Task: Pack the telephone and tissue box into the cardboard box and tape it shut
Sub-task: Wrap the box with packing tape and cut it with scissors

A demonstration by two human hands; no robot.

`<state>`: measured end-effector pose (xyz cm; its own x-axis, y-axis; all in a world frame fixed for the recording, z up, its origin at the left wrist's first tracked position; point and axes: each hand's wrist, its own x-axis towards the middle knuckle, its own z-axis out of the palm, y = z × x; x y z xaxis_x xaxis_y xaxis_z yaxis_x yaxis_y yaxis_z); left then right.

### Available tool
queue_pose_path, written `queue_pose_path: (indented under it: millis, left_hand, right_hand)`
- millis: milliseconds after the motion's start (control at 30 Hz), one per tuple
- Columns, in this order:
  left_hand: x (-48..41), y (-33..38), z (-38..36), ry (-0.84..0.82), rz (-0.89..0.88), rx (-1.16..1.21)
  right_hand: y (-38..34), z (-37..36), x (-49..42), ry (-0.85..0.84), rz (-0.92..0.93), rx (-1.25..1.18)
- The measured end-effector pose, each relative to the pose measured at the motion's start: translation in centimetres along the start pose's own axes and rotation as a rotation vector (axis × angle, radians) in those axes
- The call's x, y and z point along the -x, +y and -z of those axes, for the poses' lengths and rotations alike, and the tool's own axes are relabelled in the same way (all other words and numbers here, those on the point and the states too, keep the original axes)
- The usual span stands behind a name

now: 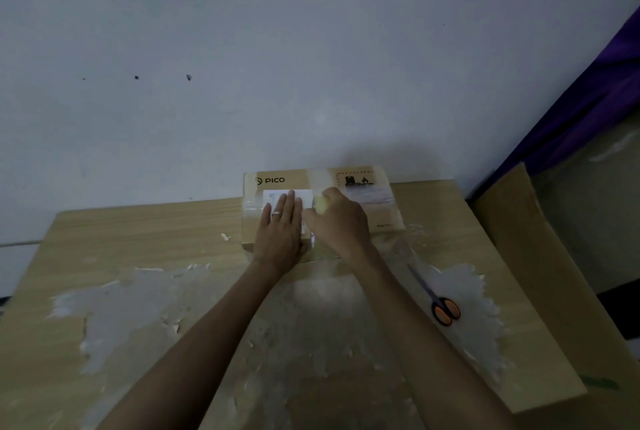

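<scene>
A closed cardboard box [367, 201] printed "PICO" lies on the wooden table against the wall. My left hand [282, 232] rests flat on the box's lid, fingers together, a ring on one finger. My right hand [337, 221] sits beside it on the lid, closed around a pale yellowish tape roll [320, 203] that shows between thumb and fingers. Shiny clear tape runs along the lid's middle seam. The telephone and tissue box are not visible.
Orange-handled scissors [441, 306] lie on the table to the right, blades pointing toward the box. The table [138, 232] has peeled, whitish patches. A large cardboard sheet [540, 256] leans at the right, with purple cloth [588, 90] behind it.
</scene>
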<state>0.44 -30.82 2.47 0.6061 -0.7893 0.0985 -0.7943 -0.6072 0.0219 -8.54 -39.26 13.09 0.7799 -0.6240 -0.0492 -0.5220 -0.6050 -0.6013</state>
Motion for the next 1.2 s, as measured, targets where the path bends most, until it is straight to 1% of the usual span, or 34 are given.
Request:
queue_pose_path:
  millis: [167, 300, 433, 500, 567, 633, 700, 733, 767, 833, 867, 900, 933, 1000, 1033, 1067, 1133, 1200]
  left_hand:
    - [-0.4, -0.1, -0.1, -0.031, 0.008, 0.000]
    - [-0.3, 0.0, 0.1, -0.021, 0.008, -0.005]
    - [-0.2, 0.0, 0.2, -0.036, 0.011, -0.014]
    - [-0.2, -0.1, 0.5, -0.033, 0.007, 0.032]
    - [-0.2, -0.7, 1.1, -0.032, -0.005, 0.136]
    - [0.2, -1.6, 1.7, -0.029, -0.036, 0.230]
    - [1.4, -2.7, 1.8, 0.062, -0.036, 0.277]
    - [2.2, -3.3, 1.6, 0.125, 0.000, 0.292]
    - [2.9, -4.1, 1.2, 0.175, 0.058, 0.319]
    - [4.4, -4.9, 0.4, 0.268, 0.214, 0.445]
    - [5.0, -4.9, 0.2, 0.272, 0.316, 0.587]
    - [5.4, -4.7, 0.1, 0.244, 0.416, 0.756]
    - [5.7, -4.4, -0.1, 0.215, 0.483, 0.904]
    - [6.1, -3.8, -0.7, 0.201, 0.508, 1.078]
    - [6.1, -3.4, -0.9, 0.221, 0.528, 1.107]
    - [6.0, -3.1, -1.1, 0.249, 0.568, 1.117]
    - [5.5, -2.6, -1.0, 0.278, 0.657, 1.086]
    - [4.9, -2.6, -0.4, 0.289, 0.686, 1.029]
  right_hand:
    - [3.1, -2.8, 2.5, -0.078, 0.048, 0.090]
    - [5.7, -5.0, 3.6, -0.084, 0.000, -0.036]
    - [6.7, -7.2, 4.3, -0.064, 0.032, -0.140]
    - [7.4, -7.9, 4.6, -0.048, 0.059, -0.172]
    - [7.7, -7.9, 4.5, -0.027, 0.078, -0.181]
    - [7.8, -7.5, 4.2, -0.040, 0.092, -0.181]
    - [8.3, -6.9, 4.1, -0.099, 0.065, -0.171]
    - [8.6, -6.3, 4.0, -0.089, 0.017, -0.193]
    - [9.2, -5.6, 3.7, -0.022, -0.044, -0.232]
    - [10.8, -3.9, 3.0, 0.230, -0.171, -0.286]
    - [11.8, -2.9, 2.4, 0.307, -0.226, -0.302]
    - [12.8, -2.1, 1.7, 0.314, -0.255, -0.328]
    - [13.7, -1.4, 1.0, 0.258, -0.271, -0.364]
    - [14.8, -0.9, -0.2, 0.097, -0.296, -0.409]
    - [15.0, -0.7, -0.5, 0.064, -0.311, -0.397]
    - [15.0, -0.6, -0.6, 0.069, -0.317, -0.373]
    - [15.0, -0.6, -0.7, 0.090, -0.301, -0.331]
    - [14.9, -0.5, -0.4, 0.085, -0.283, -0.288]
